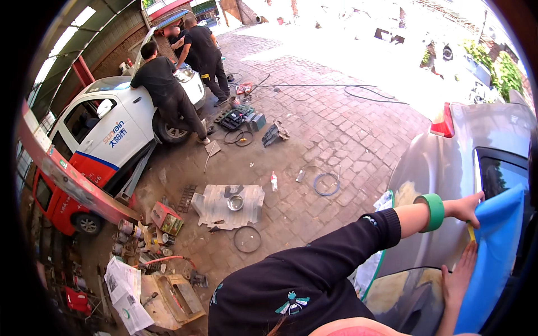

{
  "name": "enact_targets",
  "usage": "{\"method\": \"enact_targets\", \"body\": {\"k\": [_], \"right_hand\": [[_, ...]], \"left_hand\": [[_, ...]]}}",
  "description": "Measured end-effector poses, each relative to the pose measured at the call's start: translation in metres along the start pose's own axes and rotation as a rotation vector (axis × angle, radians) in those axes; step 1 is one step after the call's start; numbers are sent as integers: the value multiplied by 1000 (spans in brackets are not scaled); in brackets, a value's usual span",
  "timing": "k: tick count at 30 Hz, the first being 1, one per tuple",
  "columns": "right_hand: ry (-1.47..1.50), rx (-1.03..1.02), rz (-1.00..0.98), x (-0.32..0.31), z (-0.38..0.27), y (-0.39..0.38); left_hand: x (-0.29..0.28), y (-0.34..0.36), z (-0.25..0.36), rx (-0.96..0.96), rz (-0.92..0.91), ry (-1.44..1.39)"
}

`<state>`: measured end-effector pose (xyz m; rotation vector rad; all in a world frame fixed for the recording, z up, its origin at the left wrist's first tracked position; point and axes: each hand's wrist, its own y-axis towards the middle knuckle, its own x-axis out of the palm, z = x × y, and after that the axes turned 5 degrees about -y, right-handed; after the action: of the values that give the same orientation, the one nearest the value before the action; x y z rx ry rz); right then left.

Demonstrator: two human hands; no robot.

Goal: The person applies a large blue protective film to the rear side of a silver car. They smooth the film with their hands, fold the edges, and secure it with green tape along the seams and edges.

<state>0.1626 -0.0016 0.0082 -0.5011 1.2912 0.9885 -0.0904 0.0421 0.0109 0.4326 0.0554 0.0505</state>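
A grey car (434, 168) with bare tan sanded patches stands close on my right. A smooth blue sheet (493, 252) covers part of its side and window. My left hand (466, 209) reaches across and grips the sheet's edge near its upper corner, thumb toward me. A roll of green tape (432, 213) is worn around that wrist like a bracelet. Below the left hand, a short yellow strip (471, 231) shows along the sheet's edge. My right hand (459, 275) lies flat there, fingers stretched toward the strip. Its forearm is partly hidden by the sheet.
A white and red pickup truck (120, 120) stands at the far left, two people in dark clothes leaning at its front. On the brick floor lie a metal panel with a bowl (235, 203), a bottle (274, 181), an open toolbox (234, 119), hoses, cans and newspaper (124, 291).
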Motion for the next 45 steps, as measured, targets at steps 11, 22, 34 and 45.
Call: {"method": "enact_targets", "body": {"k": [11, 22, 34, 45], "right_hand": [[1, 55, -108, -26, -15, 2], [38, -26, 8, -8, -3, 2], [30, -8, -83, -18, -11, 11], [-103, -44, 48, -6, -2, 0]], "left_hand": [[-5, -5, -11, -208, -138, -377], [-12, 41, -60, 256, 269, 177], [-20, 40, -55, 264, 139, 255], [-32, 63, -23, 488, 107, 275]]}}
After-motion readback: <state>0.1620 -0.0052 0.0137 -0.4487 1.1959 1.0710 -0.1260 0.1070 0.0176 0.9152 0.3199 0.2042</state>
